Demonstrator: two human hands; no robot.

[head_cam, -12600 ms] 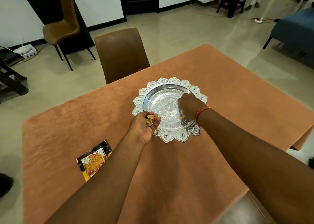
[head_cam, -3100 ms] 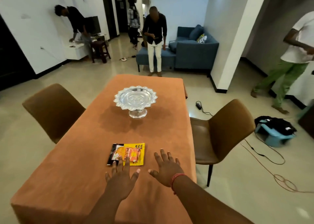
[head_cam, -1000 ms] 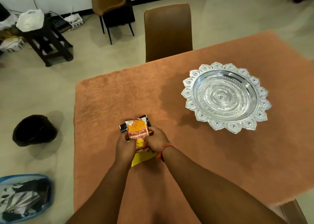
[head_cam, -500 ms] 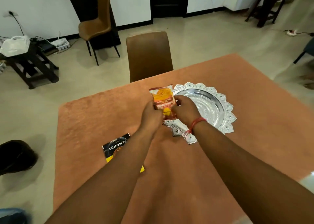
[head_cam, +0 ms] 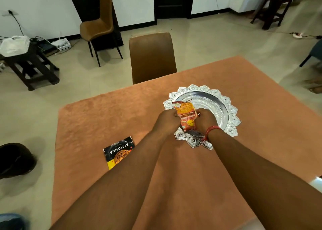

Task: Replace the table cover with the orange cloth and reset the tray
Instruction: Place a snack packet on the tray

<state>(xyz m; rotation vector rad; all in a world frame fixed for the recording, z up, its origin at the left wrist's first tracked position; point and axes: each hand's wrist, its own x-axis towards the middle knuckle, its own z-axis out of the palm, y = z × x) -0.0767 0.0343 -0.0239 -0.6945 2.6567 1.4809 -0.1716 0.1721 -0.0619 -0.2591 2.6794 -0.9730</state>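
- Both hands, left [head_cam: 168, 120] and right [head_cam: 205, 120], pinch the orange packet [head_cam: 186, 116] over the tray's [head_cam: 230, 107] near rim.
- Tearing hard could scatter snacks onto the cloth [head_cam: 104, 118].
- Almonds packet [head_cam: 118, 152] lies near the table's left edge, unopened.

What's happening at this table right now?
A person's left hand and right hand together grip an orange snack packet over the near edge of the silver tray, which stands on the orange cloth. An almonds packet lies on the cloth nearby, untouched.
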